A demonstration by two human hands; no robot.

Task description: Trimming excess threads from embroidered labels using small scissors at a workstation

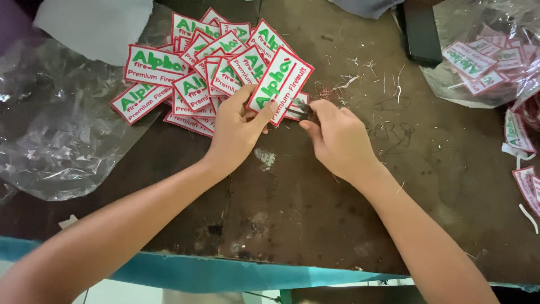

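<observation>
Held label: a white rectangular embroidered cloth patch with red border and green and red lettering (pixel 279 84), tilted, pinched at its lower edge by the left hand (pixel 236 132).
Pile: a fanned heap of matching red-bordered white patches (pixel 185 73), overlapping on the dark brown worktable (pixel 292 202), behind and left of the held one.
Bagged labels: a clear crinkled plastic bag (pixel 484 56) at top right, holding more such patches.
Right edge: several loose patches of the same kind (pixel 523 163), partly cut off.
Left: an empty-looking clear plastic wrapper (pixel 56 135), crumpled.
</observation>
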